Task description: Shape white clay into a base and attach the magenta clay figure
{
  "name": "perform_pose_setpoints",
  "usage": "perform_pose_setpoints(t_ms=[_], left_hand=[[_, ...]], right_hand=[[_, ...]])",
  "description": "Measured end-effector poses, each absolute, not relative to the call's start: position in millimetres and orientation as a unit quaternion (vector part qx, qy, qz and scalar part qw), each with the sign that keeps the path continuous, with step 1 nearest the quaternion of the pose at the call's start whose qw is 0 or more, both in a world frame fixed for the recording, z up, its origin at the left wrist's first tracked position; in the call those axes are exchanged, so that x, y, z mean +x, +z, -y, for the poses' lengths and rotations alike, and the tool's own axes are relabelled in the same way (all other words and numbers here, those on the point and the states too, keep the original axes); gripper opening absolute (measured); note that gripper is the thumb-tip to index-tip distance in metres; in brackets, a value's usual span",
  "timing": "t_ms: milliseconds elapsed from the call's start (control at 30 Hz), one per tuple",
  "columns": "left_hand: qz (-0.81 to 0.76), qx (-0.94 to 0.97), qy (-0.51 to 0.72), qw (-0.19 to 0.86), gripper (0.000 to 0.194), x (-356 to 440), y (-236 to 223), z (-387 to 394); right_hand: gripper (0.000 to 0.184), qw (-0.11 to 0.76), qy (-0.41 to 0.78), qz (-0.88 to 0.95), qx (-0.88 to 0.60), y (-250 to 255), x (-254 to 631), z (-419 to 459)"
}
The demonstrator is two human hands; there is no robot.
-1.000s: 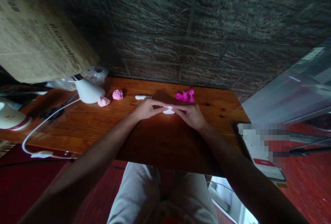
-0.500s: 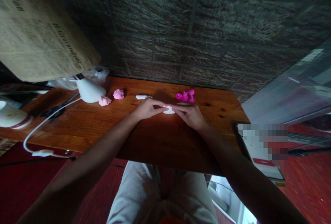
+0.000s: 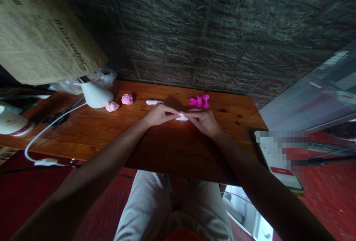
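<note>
While both hands meet above the wooden table (image 3: 178, 148), the left hand (image 3: 160, 115) holds the left edge of a small white piece (image 3: 181, 117) between thumb and fingers, and the right hand (image 3: 205, 121) holds its right edge likewise; the gap at each hand is narrow. The white piece sits at the centre of the table, with its upper part covered by the fingertips; whether it touches the surface cannot be told. If the material is soft, unequal finger pressure could dent or tear it, and pulling the hands apart could stretch it thin. If it is tacky, it could cling to the fingers on release. A white stick (image 3: 152, 102) lies just beyond the left hand, and a magenta piece (image 3: 198, 102) lies just beyond the right; a careless outward sweep of the knuckles could displace either one.
</note>
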State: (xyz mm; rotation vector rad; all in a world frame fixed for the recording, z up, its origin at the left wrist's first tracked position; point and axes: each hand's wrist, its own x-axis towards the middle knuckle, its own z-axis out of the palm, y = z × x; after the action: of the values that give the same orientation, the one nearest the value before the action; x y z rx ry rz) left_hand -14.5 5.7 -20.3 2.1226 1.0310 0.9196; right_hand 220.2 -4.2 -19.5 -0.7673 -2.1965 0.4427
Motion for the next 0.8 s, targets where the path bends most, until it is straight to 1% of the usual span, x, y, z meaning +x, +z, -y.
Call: perform_pose_setpoints(t_ms=[167, 333, 467, 600, 800], left_hand=[[-0.386, 0.793, 0.355, 0.310, 0.017, -12.7, -17.4, -3.0], [-0.369, 0.791, 0.377, 0.310, 0.021, -9.7, -18.0, -2.6], [-0.359, 0.798, 0.391, 0.286, 0.026, -9.4, -23.9, -5.2], [-0.355, 0.814, 0.378, 0.262, 0.023, -11.1, -25.9, -5.0], [-0.356, 0.841, 0.351, 0.208, 0.021, -13.0, -19.5, -1.4]], right_hand=[[0.029, 0.369, 0.196, 0.851, -0.318, -19.0, 221.4, 7.3], [0.034, 0.366, 0.231, 0.834, -0.341, -19.2, 223.1, 8.6], [0.037, 0.371, 0.232, 0.822, -0.364, -20.5, 224.2, 7.3], [0.033, 0.357, 0.215, 0.824, -0.385, -19.5, 226.0, 7.7], [0.032, 0.357, 0.219, 0.837, -0.353, -18.1, 225.9, 8.5]])
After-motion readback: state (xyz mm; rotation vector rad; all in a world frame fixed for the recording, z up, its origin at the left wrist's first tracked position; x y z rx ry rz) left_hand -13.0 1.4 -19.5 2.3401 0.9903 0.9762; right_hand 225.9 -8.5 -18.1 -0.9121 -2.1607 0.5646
